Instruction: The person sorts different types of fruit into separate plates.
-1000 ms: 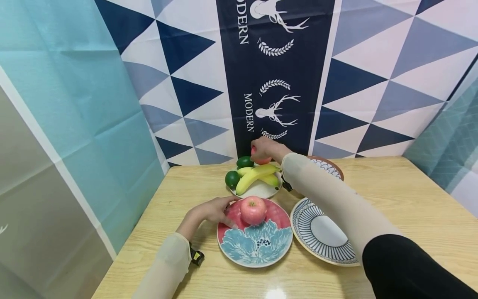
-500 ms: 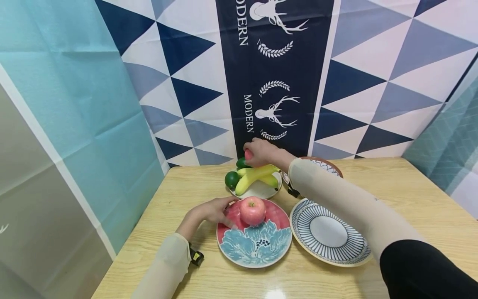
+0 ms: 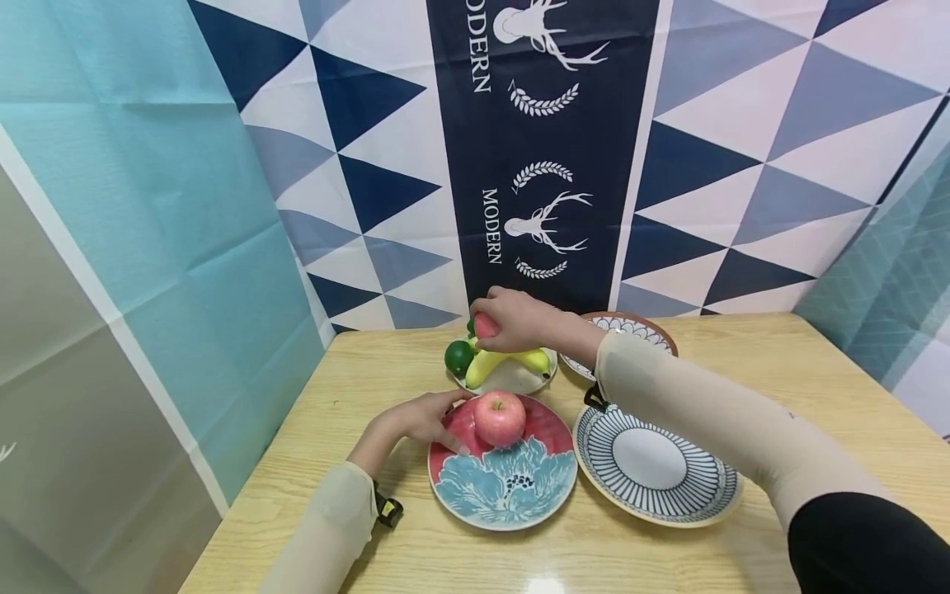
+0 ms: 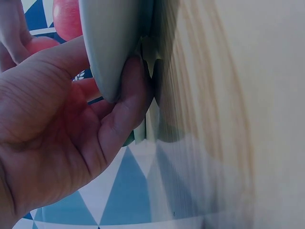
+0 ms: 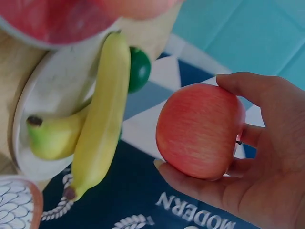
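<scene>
My right hand (image 3: pixel 515 320) holds a red apple (image 5: pixel 200 131) above the back plate, thumb and fingers around its sides. Below it, two bananas (image 5: pixel 102 114) lie crossed on the white plate (image 3: pixel 519 379) beside round green fruits (image 3: pixel 459 357), partly covered by the hand in the head view. At the near left, my left hand (image 3: pixel 419 421) pinches the rim of a red plate with a blue flower (image 3: pixel 512 487). Its thumb lies on top, and the fingers (image 4: pixel 131 90) curl under the edge. Another red apple (image 3: pixel 500 418) sits on this plate's far half.
To the right, a black-and-white striped plate (image 3: pixel 649 458) lies partly beneath my right forearm. A brown-rimmed patterned plate (image 3: pixel 660 334) stands behind it. The wooden table (image 3: pixel 326 388) ends at a patterned cloth backdrop (image 3: pixel 549 148).
My right hand has carried the apple left and nearer, from behind the bananas to above them. The left hand stays at the red plate's rim.
</scene>
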Demonstrator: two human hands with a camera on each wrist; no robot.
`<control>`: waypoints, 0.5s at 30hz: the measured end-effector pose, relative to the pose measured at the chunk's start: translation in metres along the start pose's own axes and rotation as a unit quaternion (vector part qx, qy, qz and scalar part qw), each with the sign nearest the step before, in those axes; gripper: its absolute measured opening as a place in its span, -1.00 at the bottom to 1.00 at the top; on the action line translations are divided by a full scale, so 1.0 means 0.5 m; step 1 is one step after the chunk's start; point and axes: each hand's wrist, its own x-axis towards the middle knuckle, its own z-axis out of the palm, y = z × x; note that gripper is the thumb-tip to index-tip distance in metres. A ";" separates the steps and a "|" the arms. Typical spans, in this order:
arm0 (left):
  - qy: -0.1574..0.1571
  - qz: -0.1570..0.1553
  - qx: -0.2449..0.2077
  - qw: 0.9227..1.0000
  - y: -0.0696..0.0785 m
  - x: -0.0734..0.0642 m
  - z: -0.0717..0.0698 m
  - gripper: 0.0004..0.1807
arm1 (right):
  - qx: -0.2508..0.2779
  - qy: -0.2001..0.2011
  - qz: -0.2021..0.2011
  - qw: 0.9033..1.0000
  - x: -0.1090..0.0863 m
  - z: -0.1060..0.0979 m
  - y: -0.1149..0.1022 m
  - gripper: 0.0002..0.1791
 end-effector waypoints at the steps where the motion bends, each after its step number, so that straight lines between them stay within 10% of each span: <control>1: 0.000 0.001 0.001 1.000 0.000 0.000 0.000 -0.01 | -0.001 0.003 -0.009 1.000 -0.007 -0.001 -0.008 -0.45; 15: -0.002 -0.002 0.011 1.000 -0.001 0.001 -0.002 0.08 | -0.012 -0.007 -0.111 0.994 -0.099 -0.001 -0.115 -0.45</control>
